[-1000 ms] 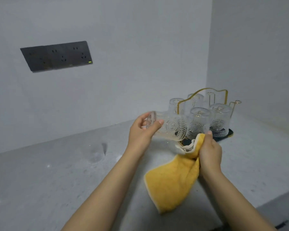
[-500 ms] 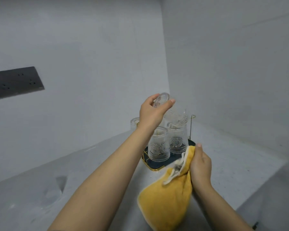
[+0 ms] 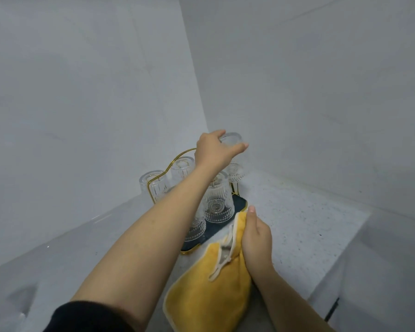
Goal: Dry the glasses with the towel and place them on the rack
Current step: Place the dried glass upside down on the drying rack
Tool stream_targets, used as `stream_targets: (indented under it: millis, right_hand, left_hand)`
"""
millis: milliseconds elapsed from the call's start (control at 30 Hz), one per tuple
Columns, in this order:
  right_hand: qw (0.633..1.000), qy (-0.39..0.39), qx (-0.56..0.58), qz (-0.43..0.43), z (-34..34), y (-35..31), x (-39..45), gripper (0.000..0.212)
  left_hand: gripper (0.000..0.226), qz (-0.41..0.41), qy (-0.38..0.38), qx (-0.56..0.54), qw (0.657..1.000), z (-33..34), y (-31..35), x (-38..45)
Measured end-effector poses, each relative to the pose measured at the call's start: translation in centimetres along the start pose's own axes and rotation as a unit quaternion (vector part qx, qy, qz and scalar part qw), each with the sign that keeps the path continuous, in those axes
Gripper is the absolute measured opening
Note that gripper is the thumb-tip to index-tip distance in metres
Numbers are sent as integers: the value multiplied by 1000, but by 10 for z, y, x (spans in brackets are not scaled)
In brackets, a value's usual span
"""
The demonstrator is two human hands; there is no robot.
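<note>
**Glass held inverted over the rack's far corner**

The left hand (image 3: 213,152) gripped an upturned glass (image 3: 234,161) by its base, fingers and thumb curled round it, above the far right corner of the rack (image 3: 237,203). Four other glasses (image 3: 218,202) stood inverted on the rack's dark tray, near the counter's (image 3: 297,224) back corner. The right hand (image 3: 258,238) clutched the yellow towel (image 3: 201,295), which hung just beside the rack's near edge.
</note>
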State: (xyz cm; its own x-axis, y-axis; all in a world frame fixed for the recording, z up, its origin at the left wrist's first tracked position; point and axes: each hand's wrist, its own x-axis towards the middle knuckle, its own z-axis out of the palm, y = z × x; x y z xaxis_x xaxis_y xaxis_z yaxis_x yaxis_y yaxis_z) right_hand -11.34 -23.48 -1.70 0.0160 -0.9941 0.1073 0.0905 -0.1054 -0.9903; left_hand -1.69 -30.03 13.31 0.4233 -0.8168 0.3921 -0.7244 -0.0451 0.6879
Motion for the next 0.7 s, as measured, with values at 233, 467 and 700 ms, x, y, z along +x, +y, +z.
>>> stream_targets:
  millis: [233,467,700]
  right_hand:
    - [1000,-1,-3,8,1,1,1,51]
    - [1000,0,-9,8,3,0,-1,52]
    - [999,-25,-14,-16,1,-3,-10,51]
  left_hand:
    - [86,-24,-90,127,988,13,-18,-4]
    - [85,-35,-126,125,983,10,-15,-7]
    - [75,-26,-109,119,987,-5,-6,-18]
